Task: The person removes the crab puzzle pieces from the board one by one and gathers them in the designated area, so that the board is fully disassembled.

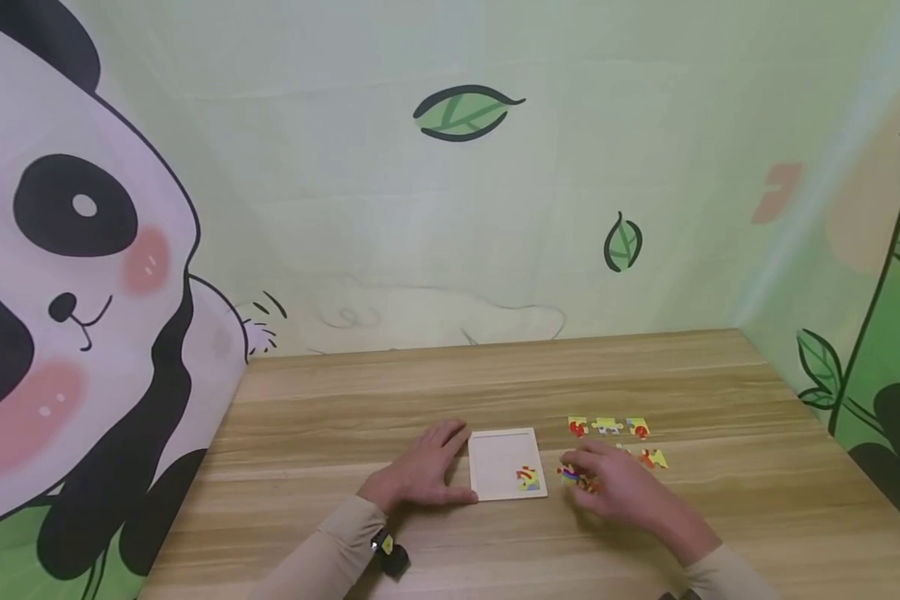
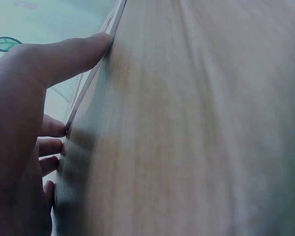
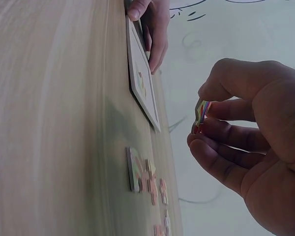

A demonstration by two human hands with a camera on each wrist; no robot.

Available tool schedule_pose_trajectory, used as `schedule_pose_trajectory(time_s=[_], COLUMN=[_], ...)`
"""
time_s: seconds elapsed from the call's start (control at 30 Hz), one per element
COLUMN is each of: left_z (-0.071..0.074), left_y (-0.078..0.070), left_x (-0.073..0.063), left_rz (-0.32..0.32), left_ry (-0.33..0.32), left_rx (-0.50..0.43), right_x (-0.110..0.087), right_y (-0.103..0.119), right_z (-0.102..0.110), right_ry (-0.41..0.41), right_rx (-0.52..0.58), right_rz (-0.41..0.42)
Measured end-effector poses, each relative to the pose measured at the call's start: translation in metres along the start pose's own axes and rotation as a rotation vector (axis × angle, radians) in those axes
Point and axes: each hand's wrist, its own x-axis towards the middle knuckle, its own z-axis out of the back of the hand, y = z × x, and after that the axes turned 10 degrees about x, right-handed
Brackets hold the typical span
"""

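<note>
A shallow, pale square puzzle tray [image 1: 495, 462] lies on the table between the hands, with joined colourful puzzle pieces [image 1: 528, 479] in its lower right corner. My left hand [image 1: 427, 467] is at the tray's left side, thumb by the lower corner and fingers spread toward the upper one. In the left wrist view the thumb [image 2: 83, 54] reaches the tray's edge. To the right of the tray, my right hand [image 1: 618, 483] pinches a puzzle piece with rainbow stripes [image 3: 202, 114] between thumb and fingertips, raised off the table.
Loose puzzle pieces [image 1: 607, 426] form a row beyond the right hand. More pieces [image 1: 653, 458] lie nearer, partly hidden by that hand. The wooden table [image 1: 330, 400] meets a printed backdrop [image 1: 345, 208] with a panda at the left.
</note>
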Motion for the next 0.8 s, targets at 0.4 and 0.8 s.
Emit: schedule_pose_trajectory(time_s=[0.4, 0.8], left_z=[0.0, 0.0], left_y=[0.0, 0.001], left_x=[0.0, 0.0], left_rz=[0.0, 0.02], left_ry=[0.0, 0.025], left_rx=[0.005, 0.006], right_x=[-0.008, -0.016], right_y=[-0.003, -0.015], right_z=[0.004, 0.012], right_ry=[0.006, -0.003], right_rx=[-0.009, 0.072], right_rz=[-0.002, 0.031])
